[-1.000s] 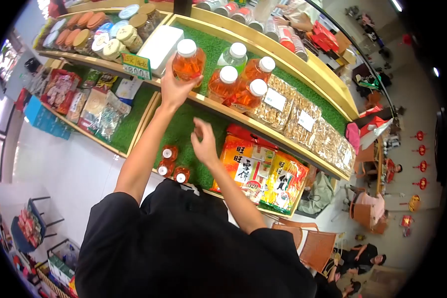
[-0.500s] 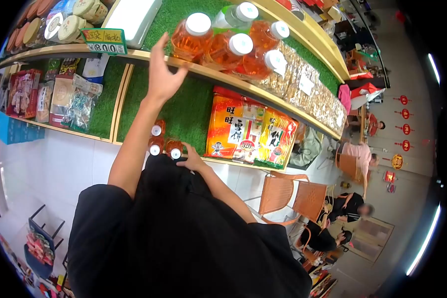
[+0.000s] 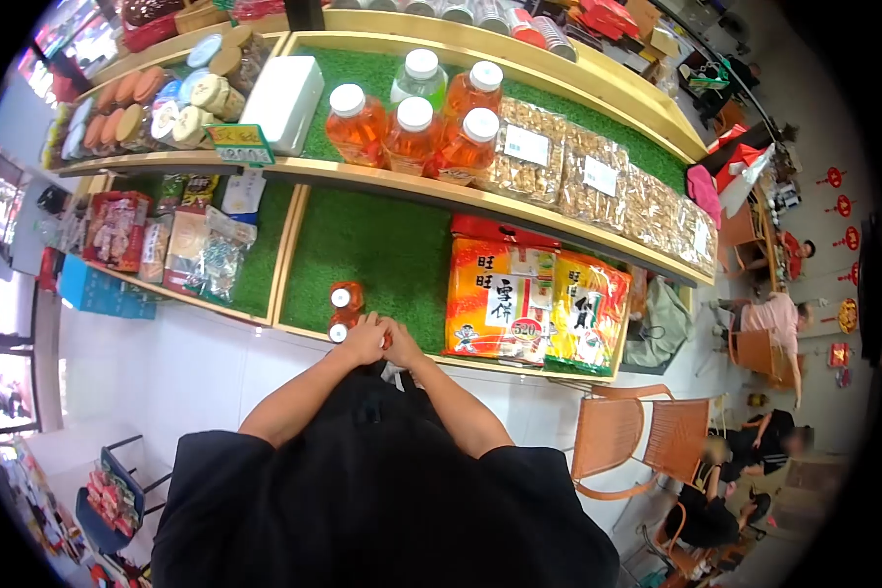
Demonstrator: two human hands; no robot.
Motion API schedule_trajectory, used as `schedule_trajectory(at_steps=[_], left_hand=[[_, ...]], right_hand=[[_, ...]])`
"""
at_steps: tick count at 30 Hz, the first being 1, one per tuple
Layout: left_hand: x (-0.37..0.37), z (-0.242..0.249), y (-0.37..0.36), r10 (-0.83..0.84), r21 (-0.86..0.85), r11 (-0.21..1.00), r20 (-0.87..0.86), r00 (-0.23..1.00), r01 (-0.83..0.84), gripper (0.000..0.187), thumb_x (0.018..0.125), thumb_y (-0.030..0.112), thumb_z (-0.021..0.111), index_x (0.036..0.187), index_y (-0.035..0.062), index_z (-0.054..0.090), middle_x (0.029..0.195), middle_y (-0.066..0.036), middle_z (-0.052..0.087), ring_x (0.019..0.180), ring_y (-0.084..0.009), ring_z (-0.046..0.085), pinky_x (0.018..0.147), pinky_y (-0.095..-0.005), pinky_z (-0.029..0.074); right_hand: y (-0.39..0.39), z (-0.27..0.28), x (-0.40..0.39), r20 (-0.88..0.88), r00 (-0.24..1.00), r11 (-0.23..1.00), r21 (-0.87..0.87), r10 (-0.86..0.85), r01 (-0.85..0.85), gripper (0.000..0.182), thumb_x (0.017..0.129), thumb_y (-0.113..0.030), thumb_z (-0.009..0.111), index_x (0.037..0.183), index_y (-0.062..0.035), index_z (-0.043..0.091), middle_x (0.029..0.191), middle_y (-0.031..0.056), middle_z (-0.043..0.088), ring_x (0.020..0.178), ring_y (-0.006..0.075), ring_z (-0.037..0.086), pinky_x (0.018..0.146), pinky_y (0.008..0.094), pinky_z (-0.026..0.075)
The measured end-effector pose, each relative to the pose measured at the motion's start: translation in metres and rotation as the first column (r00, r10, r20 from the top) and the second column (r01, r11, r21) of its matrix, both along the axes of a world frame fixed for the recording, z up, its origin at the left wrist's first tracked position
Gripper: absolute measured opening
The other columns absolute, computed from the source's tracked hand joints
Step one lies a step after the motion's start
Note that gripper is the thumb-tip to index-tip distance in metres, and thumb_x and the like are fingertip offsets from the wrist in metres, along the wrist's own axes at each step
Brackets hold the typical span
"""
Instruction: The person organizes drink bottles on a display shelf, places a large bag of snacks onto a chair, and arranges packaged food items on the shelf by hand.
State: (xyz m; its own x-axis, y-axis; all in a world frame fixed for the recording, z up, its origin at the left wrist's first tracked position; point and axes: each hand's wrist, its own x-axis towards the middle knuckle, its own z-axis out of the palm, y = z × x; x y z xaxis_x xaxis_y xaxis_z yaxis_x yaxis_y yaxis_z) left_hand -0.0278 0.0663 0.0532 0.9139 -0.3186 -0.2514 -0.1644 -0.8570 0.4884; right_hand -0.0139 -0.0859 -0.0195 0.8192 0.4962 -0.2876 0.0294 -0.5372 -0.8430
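Observation:
My left hand (image 3: 365,342) and my right hand (image 3: 400,345) meet at the front edge of the lower shelf, fingers closed around a small bottle (image 3: 387,340). Only a sliver of its orange-red side shows between them; the rest is hidden. Just left of my hands, two small bottles of amber liquid with white caps, a rear bottle (image 3: 354,292) and a front bottle (image 3: 347,319), stand on green artificial turf (image 3: 382,235). On the upper shelf, larger amber bottles (image 3: 412,142) with white caps stand grouped beside a green-labelled bottle (image 3: 405,86).
Rice cracker packs (image 3: 495,294) lie to the right on the lower shelf. Bagged snacks (image 3: 529,162) line the upper shelf beyond the bottles. A white box (image 3: 282,103) and a price sign (image 3: 239,144) are at left. A wicker chair (image 3: 608,436) stands at right, with people farther off.
My left hand has come down from the large bottles on the upper shelf to join my right hand at the small bottle. The view has shifted, showing more of the shelves.

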Motion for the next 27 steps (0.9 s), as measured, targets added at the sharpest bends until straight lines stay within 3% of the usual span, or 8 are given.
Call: schedule_trajectory(at_steps=[4, 6, 12, 15, 17, 20, 22, 27], left_hand=[[0.0, 0.009, -0.004, 0.003, -0.034, 0.999, -0.053, 0.999, -0.005, 0.051, 0.07, 0.016, 0.076, 0.116, 0.0057, 0.06, 0.114, -0.021, 0.052, 0.108, -0.0415, 0.053, 0.094, -0.0478, 0.048], [0.007, 0.02, 0.0, 0.004, -0.089, 0.996, -0.01, 1.0, -0.004, 0.042, 0.066, 0.017, 0.078, 0.104, 0.0059, 0.064, 0.108, -0.019, 0.053, 0.104, -0.0397, 0.054, 0.091, -0.046, 0.049], [0.024, 0.172, 0.023, 0.036, -0.472, 0.881, 0.165, 0.986, 0.047, 0.04, 0.062, 0.017, 0.082, 0.097, 0.0051, 0.067, 0.096, -0.016, 0.058, 0.092, -0.0334, 0.06, 0.083, -0.0399, 0.05], [0.041, 0.244, 0.051, 0.173, -0.632, 0.769, 0.341, 0.924, 0.089, 0.036, 0.069, 0.012, 0.081, 0.1, 0.0028, 0.066, 0.093, -0.013, 0.062, 0.089, -0.0316, 0.062, 0.081, -0.0361, 0.052], [0.048, 0.283, 0.082, 0.245, -0.661, 0.74, 0.435, 0.867, 0.123, 0.049, 0.072, 0.018, 0.082, 0.115, 0.0037, 0.062, 0.109, -0.016, 0.058, 0.103, -0.0326, 0.059, 0.087, -0.0401, 0.05], [0.065, 0.311, 0.129, 0.369, -0.656, 0.745, 0.557, 0.744, 0.121, 0.06, 0.075, 0.021, 0.081, 0.128, 0.005, 0.056, 0.123, -0.016, 0.052, 0.113, -0.031, 0.055, 0.09, -0.0408, 0.048], [0.081, 0.317, 0.153, 0.376, -0.629, 0.767, 0.6, 0.706, 0.126, 0.063, 0.078, 0.022, 0.079, 0.133, 0.005, 0.053, 0.125, -0.016, 0.051, 0.116, -0.029, 0.053, 0.089, -0.0397, 0.049], [0.11, 0.309, 0.159, 0.513, -0.748, 0.664, 0.446, 0.733, -0.009, 0.07, 0.085, 0.004, 0.067, 0.149, 0.0041, 0.036, 0.135, -0.019, 0.045, 0.123, -0.0327, 0.05, 0.102, -0.0419, 0.046]], right_hand=[[-0.005, 0.009, -0.006, -0.039, 0.998, 0.999, 0.027, -0.043, 0.044, 0.071, 0.073, -0.019, 0.078, 0.136, -0.016, 0.046, 0.131, 0.0196, 0.056, 0.121, 0.0422, 0.054, 0.099, 0.0455, 0.048], [-0.007, 0.026, -0.006, 0.07, 0.99, 0.992, 0.043, -0.123, 0.12, 0.069, 0.067, -0.023, 0.086, 0.127, -0.0093, 0.054, 0.118, 0.0155, 0.062, 0.115, 0.0345, 0.059, 0.095, 0.0402, 0.049], [-0.01, 0.208, 0.013, 0.163, 0.981, 0.993, 0.055, -0.108, 0.1, 0.072, 0.065, -0.036, 0.085, 0.126, -0.0085, 0.058, 0.118, 0.0184, 0.066, 0.108, 0.0382, 0.064, 0.091, 0.0439, 0.052], [0.013, 0.271, 0.042, 0.293, 0.952, 0.988, 0.144, -0.089, 0.048, 0.072, 0.062, -0.036, 0.087, 0.121, -0.003, 0.061, 0.11, 0.0179, 0.069, 0.1, 0.0335, 0.069, 0.088, 0.0402, 0.055], [0.036, 0.322, 0.063, 0.362, 0.929, 0.983, 0.183, -0.075, 0.008, 0.07, 0.063, -0.034, 0.087, 0.119, -0.001, 0.061, 0.109, 0.0182, 0.07, 0.098, 0.0295, 0.07, 0.087, 0.0382, 0.055], [0.073, 0.382, 0.103, 0.646, 0.761, 0.965, 0.232, -0.062, -0.118, 0.07, 0.063, -0.031, 0.087, 0.119, 0.0017, 0.061, 0.106, 0.0175, 0.07, 0.095, 0.0247, 0.071, 0.085, 0.0352, 0.056], [0.094, 0.426, 0.119, 0.622, 0.78, 0.965, 0.237, -0.066, -0.108, 0.071, 0.062, -0.029, 0.089, 0.118, 0.0028, 0.06, 0.107, 0.0172, 0.07, 0.095, 0.023, 0.071, 0.085, 0.0336, 0.057], [0.139, 0.466, 0.177, 0.742, 0.668, 0.979, 0.174, -0.061, -0.103, 0.074, 0.064, -0.031, 0.09, 0.121, 0.0036, 0.058, 0.102, 0.0174, 0.072, 0.094, 0.0238, 0.073, 0.083, 0.0324, 0.059]])
